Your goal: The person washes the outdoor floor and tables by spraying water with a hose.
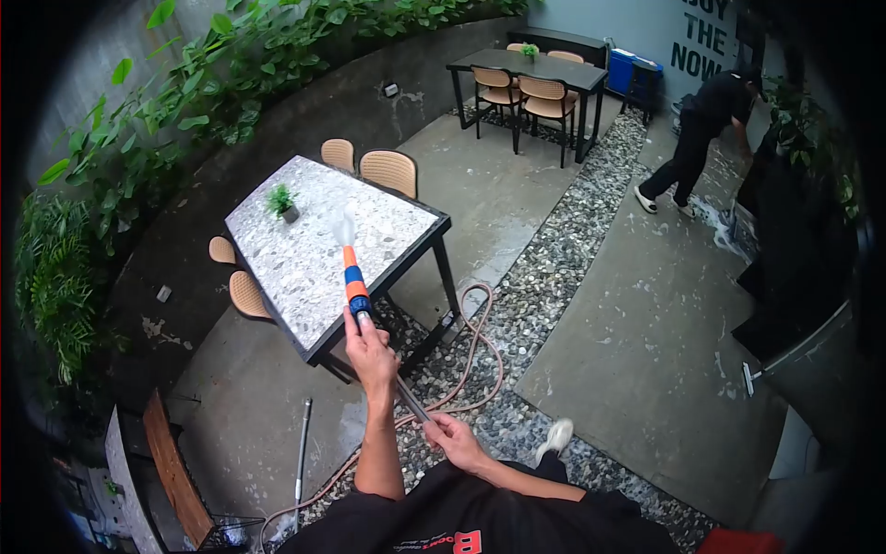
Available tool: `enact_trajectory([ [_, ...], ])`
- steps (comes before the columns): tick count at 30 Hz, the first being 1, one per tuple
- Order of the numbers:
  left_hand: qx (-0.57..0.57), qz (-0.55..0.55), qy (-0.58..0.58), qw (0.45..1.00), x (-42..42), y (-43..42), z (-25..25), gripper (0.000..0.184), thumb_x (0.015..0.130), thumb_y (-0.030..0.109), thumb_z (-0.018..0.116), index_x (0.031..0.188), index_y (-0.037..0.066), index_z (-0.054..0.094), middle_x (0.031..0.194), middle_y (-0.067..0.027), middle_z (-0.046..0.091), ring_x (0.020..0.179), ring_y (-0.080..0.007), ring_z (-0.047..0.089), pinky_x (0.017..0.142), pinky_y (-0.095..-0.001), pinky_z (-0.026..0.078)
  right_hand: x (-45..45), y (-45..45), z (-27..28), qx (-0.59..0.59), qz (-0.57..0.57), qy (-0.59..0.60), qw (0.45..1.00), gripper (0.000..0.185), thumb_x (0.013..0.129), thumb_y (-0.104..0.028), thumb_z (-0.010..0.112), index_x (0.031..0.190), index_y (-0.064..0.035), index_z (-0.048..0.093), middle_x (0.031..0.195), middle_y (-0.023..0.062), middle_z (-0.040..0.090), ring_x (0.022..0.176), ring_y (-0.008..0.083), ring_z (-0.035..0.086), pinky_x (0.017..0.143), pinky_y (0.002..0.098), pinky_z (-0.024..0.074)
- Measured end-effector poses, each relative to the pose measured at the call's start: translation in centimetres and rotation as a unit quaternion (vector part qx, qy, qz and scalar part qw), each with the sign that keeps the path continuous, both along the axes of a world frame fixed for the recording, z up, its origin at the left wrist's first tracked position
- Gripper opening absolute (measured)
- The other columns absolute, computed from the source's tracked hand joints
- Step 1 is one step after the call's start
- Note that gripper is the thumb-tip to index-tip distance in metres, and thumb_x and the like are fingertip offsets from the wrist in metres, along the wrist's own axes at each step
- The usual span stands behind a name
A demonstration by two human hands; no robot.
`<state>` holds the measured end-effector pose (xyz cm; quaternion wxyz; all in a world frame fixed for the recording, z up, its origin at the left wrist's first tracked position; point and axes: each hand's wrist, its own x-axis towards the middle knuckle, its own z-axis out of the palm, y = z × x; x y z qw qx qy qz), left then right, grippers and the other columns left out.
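Observation:
My left hand (371,358) is wrapped round the rear end of an orange and blue hose nozzle (354,277), which points away from me toward the stone-topped table (397,223). A whitish blur, like water, shows at the nozzle's tip. Lower and to the right, my right hand (454,438) is closed on the garden hose (412,401) behind the nozzle. From there the pinkish hose loops over the pebbles. A small potted plant (284,205) stands on the tabletop.
Woven-back chairs (389,172) surround the near table. A dark table (572,72) with chairs stands farther back. At right, another person (711,129) bends over by foamy patches. A pole (303,452), a wooden bench (175,466) and a pebble strip (572,240) lie around me.

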<state>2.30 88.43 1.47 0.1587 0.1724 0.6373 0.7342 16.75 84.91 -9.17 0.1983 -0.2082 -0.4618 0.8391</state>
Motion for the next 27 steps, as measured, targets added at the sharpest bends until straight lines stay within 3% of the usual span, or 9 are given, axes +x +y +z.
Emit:
enact_trajectory([
  [4,-0.009,0.026,-0.006,1.000,1.0,5.0,-0.4,0.045,0.086,0.020,0.036,0.126,0.010,0.019,0.049,0.0026,0.033,0.032,-0.0028,0.028,0.027,-0.0179,0.024,0.8,5.2,-0.8,-0.017,0.021,0.026,0.999,0.024,0.081,-0.022,0.048,0.096,-0.0021,0.049,0.062,-0.0055,0.042,0.053,0.0009,0.037,0.046,0.0158,0.0307],
  [9,0.002,0.071,-0.018,0.997,3.0,12.4,-1.3,0.044,0.086,0.021,0.035,0.126,0.015,0.018,0.049,0.0035,0.031,0.031,-0.0023,0.025,0.026,-0.0181,0.021,2.7,14.0,-2.7,0.005,0.087,0.045,0.995,0.022,0.083,-0.022,0.044,0.094,-0.0029,0.050,0.061,-0.0040,0.042,0.055,0.0030,0.039,0.050,0.0171,0.0330],
  [12,-0.004,0.105,-0.008,0.994,4.8,17.9,-0.8,0.044,0.086,0.022,0.035,0.126,0.015,0.018,0.049,0.0034,0.031,0.031,-0.0024,0.025,0.026,-0.0182,0.020,4.6,20.2,-1.8,-0.023,0.116,0.077,0.990,0.021,0.083,-0.023,0.045,0.090,-0.0031,0.049,0.060,-0.0052,0.041,0.052,0.0014,0.037,0.045,0.0161,0.0303],
  [15,-0.024,0.114,-0.026,0.993,7.3,23.8,-0.1,0.045,0.086,0.022,0.035,0.127,0.015,0.016,0.049,0.0035,0.030,0.031,-0.0025,0.024,0.026,-0.0182,0.020,7.1,26.4,-1.1,-0.031,0.160,0.078,0.984,0.023,0.084,-0.023,0.043,0.093,-0.0030,0.050,0.061,-0.0036,0.042,0.054,0.0036,0.039,0.050,0.0172,0.0333],
  [27,-0.041,0.149,-0.026,0.988,8.7,40.5,-2.5,0.047,0.086,0.021,0.034,0.127,0.011,0.014,0.049,0.0025,0.032,0.031,-0.0031,0.026,0.026,-0.0185,0.022,9.6,44.3,-1.3,-0.022,0.146,0.005,0.989,0.025,0.082,-0.023,0.047,0.096,-0.0030,0.052,0.061,-0.0061,0.042,0.053,0.0014,0.036,0.046,0.0159,0.0301],
])
